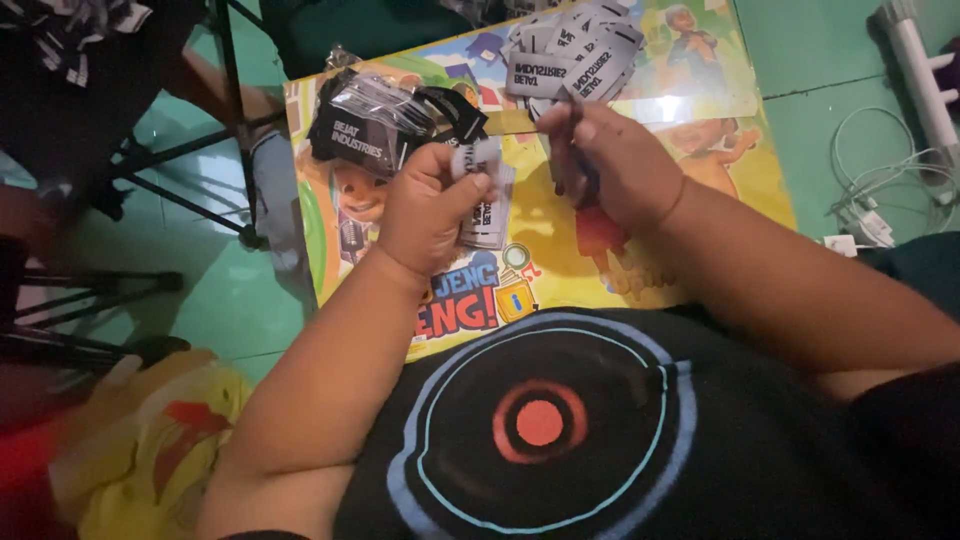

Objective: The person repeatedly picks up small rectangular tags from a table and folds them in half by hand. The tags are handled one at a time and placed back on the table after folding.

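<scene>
My left hand is closed around a small stack of grey printed tags, held above a colourful cartoon mat. My right hand is beside it, fingers pinched on a thin dark thing that is blurred and hard to name. A pile of grey tags lies on the mat just beyond my right hand. A clear bag of black tags sits on the mat past my left hand.
A black tripod stand rises at the left on the green floor. White cables and a charger lie at the right, with a white power strip above. A yellow cloth lies at lower left.
</scene>
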